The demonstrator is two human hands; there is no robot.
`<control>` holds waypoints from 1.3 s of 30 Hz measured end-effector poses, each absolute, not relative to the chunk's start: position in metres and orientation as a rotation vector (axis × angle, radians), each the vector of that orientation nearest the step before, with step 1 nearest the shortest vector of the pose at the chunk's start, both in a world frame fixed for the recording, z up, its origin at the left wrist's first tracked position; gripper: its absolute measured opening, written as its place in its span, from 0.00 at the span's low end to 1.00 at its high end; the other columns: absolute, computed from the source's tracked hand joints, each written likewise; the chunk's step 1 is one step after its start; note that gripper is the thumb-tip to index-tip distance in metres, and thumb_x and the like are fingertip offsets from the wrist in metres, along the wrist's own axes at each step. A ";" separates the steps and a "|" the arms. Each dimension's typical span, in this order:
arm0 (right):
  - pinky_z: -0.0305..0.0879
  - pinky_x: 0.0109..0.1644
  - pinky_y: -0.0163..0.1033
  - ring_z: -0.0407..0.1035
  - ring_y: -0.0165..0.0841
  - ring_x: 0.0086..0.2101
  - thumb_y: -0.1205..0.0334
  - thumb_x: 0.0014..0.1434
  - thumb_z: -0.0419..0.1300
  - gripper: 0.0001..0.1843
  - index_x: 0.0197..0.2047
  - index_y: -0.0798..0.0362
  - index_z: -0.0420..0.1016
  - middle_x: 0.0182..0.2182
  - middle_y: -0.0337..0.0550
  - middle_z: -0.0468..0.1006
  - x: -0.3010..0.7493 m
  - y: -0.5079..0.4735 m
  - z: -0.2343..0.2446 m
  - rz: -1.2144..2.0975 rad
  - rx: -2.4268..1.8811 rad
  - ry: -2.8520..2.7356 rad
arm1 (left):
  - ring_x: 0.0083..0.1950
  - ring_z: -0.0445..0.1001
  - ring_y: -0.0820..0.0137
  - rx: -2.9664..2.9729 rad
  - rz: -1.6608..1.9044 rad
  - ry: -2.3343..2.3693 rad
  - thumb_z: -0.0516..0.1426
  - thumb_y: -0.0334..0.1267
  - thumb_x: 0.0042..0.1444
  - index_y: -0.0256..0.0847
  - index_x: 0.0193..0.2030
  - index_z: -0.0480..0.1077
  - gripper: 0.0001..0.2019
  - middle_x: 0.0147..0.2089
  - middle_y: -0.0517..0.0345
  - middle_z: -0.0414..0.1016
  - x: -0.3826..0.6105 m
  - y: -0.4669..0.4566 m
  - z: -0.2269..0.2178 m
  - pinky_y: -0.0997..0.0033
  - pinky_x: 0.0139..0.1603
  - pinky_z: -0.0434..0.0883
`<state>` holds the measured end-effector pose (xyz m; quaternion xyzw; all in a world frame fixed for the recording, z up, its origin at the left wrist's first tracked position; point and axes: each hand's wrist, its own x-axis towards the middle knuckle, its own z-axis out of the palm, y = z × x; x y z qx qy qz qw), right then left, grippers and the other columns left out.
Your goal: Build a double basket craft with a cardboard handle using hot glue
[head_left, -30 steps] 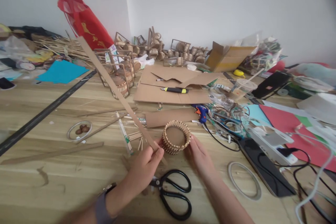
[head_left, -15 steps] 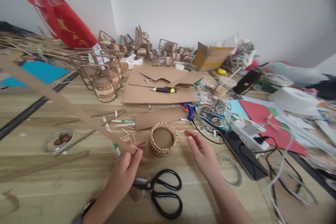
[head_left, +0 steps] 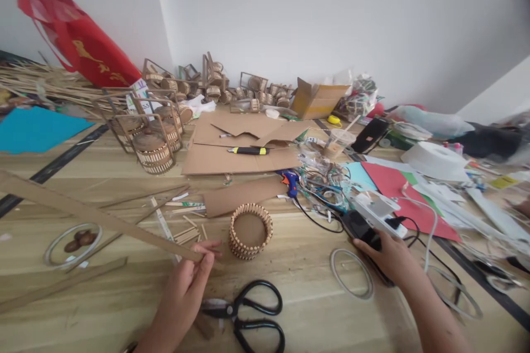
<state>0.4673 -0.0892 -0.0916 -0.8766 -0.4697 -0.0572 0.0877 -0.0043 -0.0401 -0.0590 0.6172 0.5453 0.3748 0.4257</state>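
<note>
My left hand (head_left: 191,278) pinches the end of a long brown cardboard strip (head_left: 103,216), which slants up to the left edge of the view. Beside its fingertips stands a small round basket (head_left: 250,231) ringed with short wooden sticks. My right hand (head_left: 391,256) is over a black phone (head_left: 359,226), thumb at the left edge and fingers across it, the fingertips partly hidden. Black-handled scissors (head_left: 248,309) lie spread on the table below the basket. A pale ring (head_left: 351,274) lies left of my right wrist.
Beyond the basket are cardboard sheets (head_left: 199,149), a yellow-black utility knife (head_left: 249,150) and a blue glue gun (head_left: 291,181). Small wooden baskets in frames (head_left: 154,151) stand at left. A white power strip (head_left: 379,209) with cables sits at right, near red paper (head_left: 414,198).
My right hand has moved right, from beside the basket onto the phone. My left hand still holds the strip. The whole view has shifted a little to the right.
</note>
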 end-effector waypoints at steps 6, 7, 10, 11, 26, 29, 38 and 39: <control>0.70 0.43 0.60 0.74 0.59 0.40 0.47 0.64 0.43 0.30 0.46 0.64 0.76 0.38 0.68 0.78 0.427 -0.085 -0.071 -0.584 -2.489 -1.620 | 0.42 0.78 0.60 1.642 0.945 1.412 0.47 0.53 0.61 0.41 0.33 0.71 0.19 0.38 0.48 0.80 -0.006 -0.039 -0.061 0.64 0.46 0.74; 0.70 0.45 0.60 0.74 0.59 0.41 0.47 0.65 0.43 0.30 0.46 0.64 0.76 0.41 0.69 0.78 0.408 -0.083 -0.064 -0.654 -2.333 -1.686 | 0.41 0.78 0.60 1.664 0.941 1.424 0.47 0.53 0.61 0.42 0.33 0.70 0.19 0.36 0.50 0.79 -0.007 -0.038 -0.061 0.64 0.44 0.74; 0.71 0.48 0.54 0.74 0.50 0.44 0.51 0.67 0.47 0.22 0.49 0.57 0.74 0.45 0.60 0.78 0.338 -0.076 -0.040 -0.565 -1.837 -1.891 | 0.36 0.77 0.61 1.706 0.907 1.466 0.48 0.52 0.60 0.43 0.31 0.69 0.18 0.30 0.53 0.77 -0.008 -0.037 -0.062 0.65 0.39 0.73; 0.71 0.49 0.52 0.74 0.47 0.45 0.52 0.67 0.49 0.19 0.51 0.54 0.72 0.46 0.57 0.78 0.313 -0.074 -0.033 -0.506 -1.698 -1.956 | 0.33 0.76 0.62 1.699 0.880 1.474 0.48 0.53 0.59 0.43 0.31 0.68 0.17 0.28 0.55 0.76 -0.008 -0.037 -0.062 0.65 0.37 0.73; 0.73 0.41 0.42 0.76 0.38 0.38 0.62 0.68 0.50 0.11 0.44 0.49 0.74 0.39 0.47 0.80 0.221 -0.044 -0.015 -0.056 -1.327 -2.414 | 0.27 0.76 0.67 1.376 0.844 1.311 0.52 0.47 0.56 0.42 0.43 0.61 0.14 0.30 0.61 0.73 -0.008 -0.036 -0.068 0.64 0.31 0.76; 0.72 0.40 0.42 0.75 0.38 0.36 0.62 0.69 0.49 0.12 0.41 0.50 0.74 0.37 0.47 0.79 0.221 -0.042 -0.008 -0.081 -1.319 -2.463 | 0.27 0.76 0.67 1.404 0.836 1.300 0.52 0.47 0.57 0.41 0.44 0.61 0.13 0.31 0.60 0.74 -0.008 -0.036 -0.068 0.64 0.32 0.76; 0.71 0.44 0.41 0.74 0.37 0.40 0.60 0.68 0.51 0.09 0.41 0.51 0.72 0.38 0.48 0.78 0.254 -0.051 -0.004 -0.165 -1.365 -2.253 | 0.29 0.76 0.67 1.447 0.854 1.279 0.52 0.46 0.57 0.40 0.45 0.61 0.14 0.35 0.57 0.73 -0.008 -0.035 -0.070 0.63 0.30 0.78; 0.71 0.43 0.41 0.75 0.37 0.39 0.60 0.68 0.51 0.09 0.41 0.51 0.72 0.38 0.48 0.78 0.261 -0.054 -0.009 -0.196 -1.414 -2.219 | 0.29 0.76 0.67 1.447 0.854 1.279 0.52 0.46 0.57 0.40 0.45 0.61 0.14 0.34 0.58 0.73 -0.008 -0.035 -0.070 0.63 0.30 0.78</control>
